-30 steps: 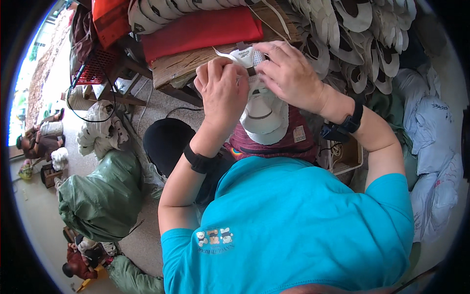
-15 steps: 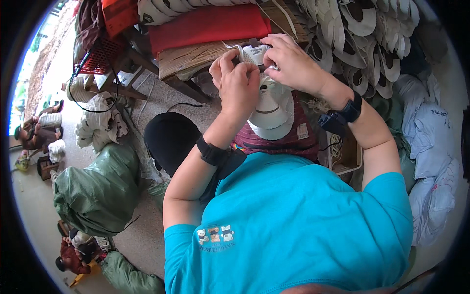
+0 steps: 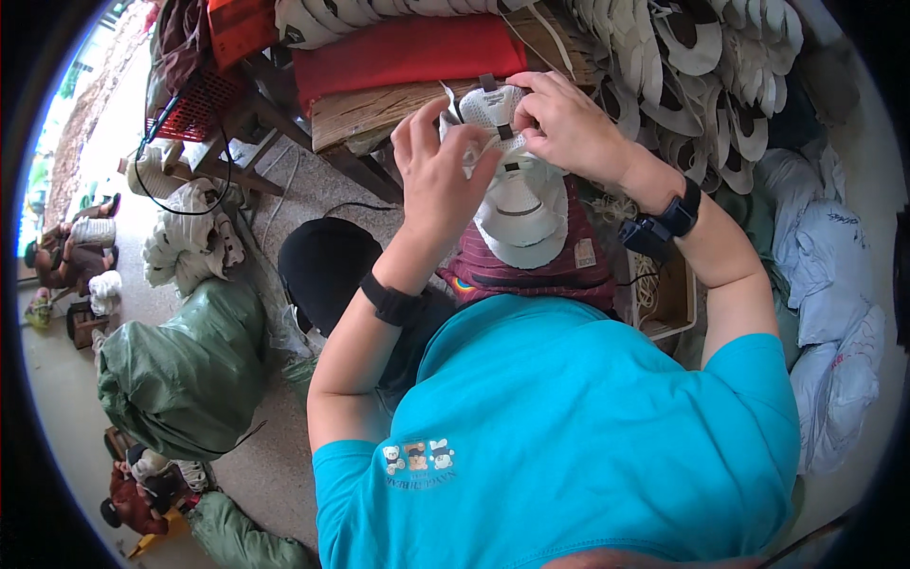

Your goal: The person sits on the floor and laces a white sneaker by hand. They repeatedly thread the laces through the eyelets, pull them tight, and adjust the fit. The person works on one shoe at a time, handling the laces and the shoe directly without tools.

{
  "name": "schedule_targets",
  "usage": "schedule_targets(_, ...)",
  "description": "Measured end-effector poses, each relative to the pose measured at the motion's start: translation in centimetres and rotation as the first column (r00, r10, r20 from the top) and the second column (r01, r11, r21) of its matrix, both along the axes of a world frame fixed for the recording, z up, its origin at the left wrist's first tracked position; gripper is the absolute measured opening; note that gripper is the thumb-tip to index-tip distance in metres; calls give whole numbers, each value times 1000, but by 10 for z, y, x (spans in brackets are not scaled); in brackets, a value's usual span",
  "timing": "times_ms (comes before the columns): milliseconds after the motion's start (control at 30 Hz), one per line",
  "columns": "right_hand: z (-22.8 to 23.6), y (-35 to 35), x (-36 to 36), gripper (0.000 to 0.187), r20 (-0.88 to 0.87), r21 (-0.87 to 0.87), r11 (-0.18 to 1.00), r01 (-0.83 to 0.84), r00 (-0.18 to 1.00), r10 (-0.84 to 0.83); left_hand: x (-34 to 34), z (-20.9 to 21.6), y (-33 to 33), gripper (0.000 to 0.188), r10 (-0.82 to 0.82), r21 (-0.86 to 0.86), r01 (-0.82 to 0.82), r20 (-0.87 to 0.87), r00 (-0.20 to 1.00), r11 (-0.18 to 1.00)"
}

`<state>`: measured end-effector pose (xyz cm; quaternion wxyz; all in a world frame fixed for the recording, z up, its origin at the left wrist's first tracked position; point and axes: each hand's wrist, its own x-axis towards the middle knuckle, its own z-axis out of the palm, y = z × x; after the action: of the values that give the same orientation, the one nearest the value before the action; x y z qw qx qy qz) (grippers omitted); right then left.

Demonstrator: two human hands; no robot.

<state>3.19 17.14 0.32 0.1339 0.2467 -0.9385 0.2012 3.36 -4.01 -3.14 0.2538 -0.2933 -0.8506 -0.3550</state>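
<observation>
A white sneaker upper [image 3: 524,204] stretches from my lap to the bench edge, its rounded end toward me. At its far end stands a perforated white tongue [image 3: 479,106] with a dark loop. My left hand [image 3: 438,161] is on the upper's left side, thumb and index finger drawn together at what looks like a white shoelace; its other fingers are spread. A loose lace end [image 3: 447,93] sticks up beyond it. My right hand [image 3: 569,123] grips the upper's right edge beside the tongue, fingers bent. Part of the upper is hidden by my fingers.
A wooden bench [image 3: 365,119] with a red cloth [image 3: 408,59] stands ahead. Many white shoe uppers [image 3: 697,47] hang at the right. Near my right side is a box of laces [image 3: 654,294]. Green sacks [image 3: 185,365], a black round seat [image 3: 327,270] and other people [image 3: 133,498] are leftward.
My left hand has shifted slightly left and its fingers have spread, uncovering more of the tongue. The right hand stays nearly in place at the upper's edge.
</observation>
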Motion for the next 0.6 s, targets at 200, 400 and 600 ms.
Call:
schedule_targets(200,-6,-8,4,9,-22,46,997,63,998,-62,-12,-15,24,9,86,13,-90,185,979,996)
schedule_targets(400,-15,-5,-10,8,-49,-24,1000,-4,999,2,-8,-20,14,17,14,162,-36,137,990,986)
schedule_targets(600,28,28,-17,11,-414,54,972,230,891,-188,18,-13,-8,30,-4,73,2,39,999,997)
